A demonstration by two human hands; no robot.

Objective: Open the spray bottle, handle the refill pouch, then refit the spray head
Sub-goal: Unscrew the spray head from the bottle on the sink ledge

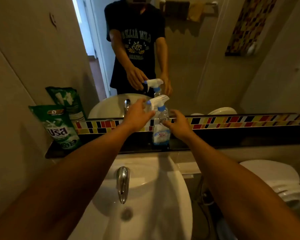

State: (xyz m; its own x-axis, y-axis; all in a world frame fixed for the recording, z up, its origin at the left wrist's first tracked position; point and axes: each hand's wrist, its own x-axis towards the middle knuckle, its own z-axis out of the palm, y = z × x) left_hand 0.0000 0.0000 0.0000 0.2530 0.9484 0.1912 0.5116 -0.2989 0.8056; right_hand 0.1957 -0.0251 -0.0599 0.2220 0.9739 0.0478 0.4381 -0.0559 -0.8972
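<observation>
Plastic spray bottle looks light, nearly empty and slick; both hands' fingers spread open, empty: left hand nears the spray head, right hand the body.

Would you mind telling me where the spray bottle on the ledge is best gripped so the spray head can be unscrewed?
Probably two grips. The spray bottle stands upright, so the right hand can wrap its clear body from the right, while the left hand comes from the left to the blue collar under the spray head, the round part that turns.
</observation>
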